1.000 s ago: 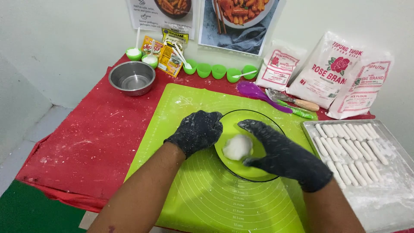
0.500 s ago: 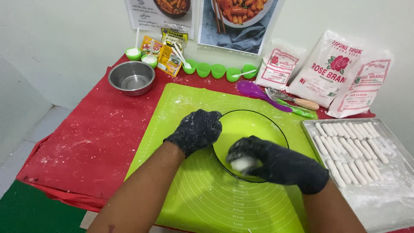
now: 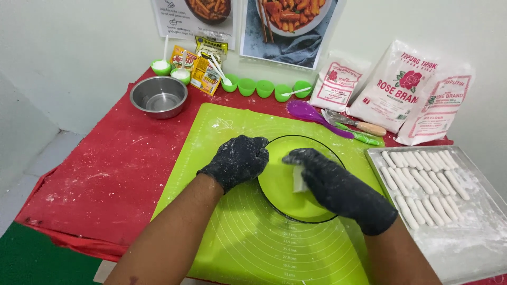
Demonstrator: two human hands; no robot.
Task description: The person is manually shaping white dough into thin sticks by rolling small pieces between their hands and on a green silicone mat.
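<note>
Both hands wear black, flour-dusted gloves. My right hand (image 3: 338, 187) holds a white lump of dough (image 3: 299, 180) over a clear glass bowl (image 3: 280, 198) on a lime green silicone mat (image 3: 243, 237). Only a small part of the dough shows under the fingers. My left hand (image 3: 237, 160) is curled at the bowl's left rim, with fingers closed; nothing shows inside it.
A metal tray (image 3: 475, 237) with several white dough sticks lies at the right. Behind are flour bags (image 3: 406, 89), a purple spatula (image 3: 309, 112), green cups (image 3: 264, 87), a steel bowl (image 3: 158, 96) and sachets on a red cloth (image 3: 105, 174).
My right hand has lifted the dough from the bowl's bottom and turned it upward, moving slightly up and right. The left hand has stayed at the bowl's rim.
</note>
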